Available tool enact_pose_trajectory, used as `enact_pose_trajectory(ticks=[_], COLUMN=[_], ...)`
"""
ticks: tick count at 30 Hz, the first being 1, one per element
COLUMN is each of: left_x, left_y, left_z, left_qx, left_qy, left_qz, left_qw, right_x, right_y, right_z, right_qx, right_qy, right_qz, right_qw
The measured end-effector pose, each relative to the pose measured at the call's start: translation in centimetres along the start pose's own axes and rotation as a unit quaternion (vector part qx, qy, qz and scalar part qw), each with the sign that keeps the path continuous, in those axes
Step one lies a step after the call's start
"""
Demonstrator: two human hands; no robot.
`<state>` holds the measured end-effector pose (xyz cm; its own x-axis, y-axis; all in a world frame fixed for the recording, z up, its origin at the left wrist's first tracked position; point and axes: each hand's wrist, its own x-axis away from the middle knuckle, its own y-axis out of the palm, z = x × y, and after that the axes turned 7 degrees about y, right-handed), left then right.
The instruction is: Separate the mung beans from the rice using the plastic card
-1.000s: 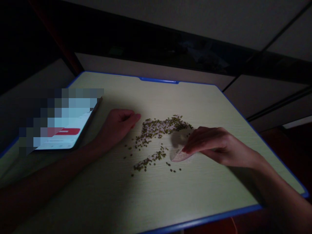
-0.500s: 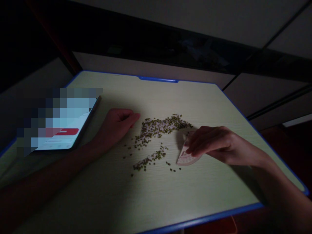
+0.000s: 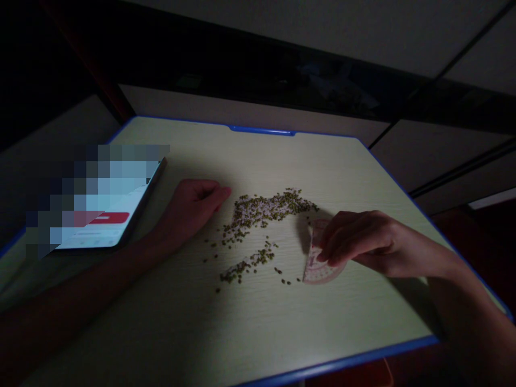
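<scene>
1. Dimness fills the room; behind the pale table (image 3: 342,317) with its blue rim (image 3: 262,130) run greyish panels (image 3: 451,166) and a dark band (image 3: 242,67) too murky to read.
2. Far left lies a lit device (image 3: 110,236) with a red bar on its screen, its upper and left parts lost under coarse blur squares.
3. Next comes the left hand (image 3: 197,201), fingers curled in and thumb laid along them, just beside the beans; its palm is hidden, so I cannot tell whether it holds anything. Its forearm sinks into shadow and is cut off at the left edge.
4. Mid-table spreads a large heap of green beans and pale grains (image 3: 262,209), stretched sideways; nearer the person, a thinner strip of the same mix (image 3: 248,264) slants up toward the right.
5. Right of both heaps is a clear protractor (image 3: 322,273), its long straight edge facing left and running nearly toward the person, its curve to the right (the lower corner almost meets a lone bean). Fingers cover much of it; whether it touches the table I cannot say.
6. Rightmost, the right hand (image 3: 358,236) pinches it, fingertips pressing from above, thumb mostly concealed.
</scene>
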<state>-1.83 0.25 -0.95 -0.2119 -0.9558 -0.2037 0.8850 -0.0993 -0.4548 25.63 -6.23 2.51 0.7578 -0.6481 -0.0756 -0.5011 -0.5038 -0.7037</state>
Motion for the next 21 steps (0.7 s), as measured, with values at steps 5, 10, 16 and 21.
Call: enact_pose_trajectory(ticks=[5,10,16,21], left_x=[-0.1,-0.1,0.0,0.0], left_y=[0.0,0.0,0.0,-0.1], left_z=[-0.1,0.0,0.1,0.0], left_qx=[0.002,0.002,-0.001,0.003], left_qy=[0.002,0.006,0.0,-0.004], left_qz=[-0.001,0.002,0.001,0.001], left_qw=[1.0,1.0,1.0,1.0], right_x=[0.3,0.5,0.9,1.2], right_y=[-0.2,-0.4,-0.5,-0.6], right_z=[-0.3,-0.7,-1.0,-1.5], right_qx=[-0.013,-0.037,-0.053,-0.039], right_qy=[0.017,0.032,0.05,0.055], right_qz=[-0.015,-0.037,-0.081,-0.075], right_qw=[1.0,0.998,0.994,0.995])
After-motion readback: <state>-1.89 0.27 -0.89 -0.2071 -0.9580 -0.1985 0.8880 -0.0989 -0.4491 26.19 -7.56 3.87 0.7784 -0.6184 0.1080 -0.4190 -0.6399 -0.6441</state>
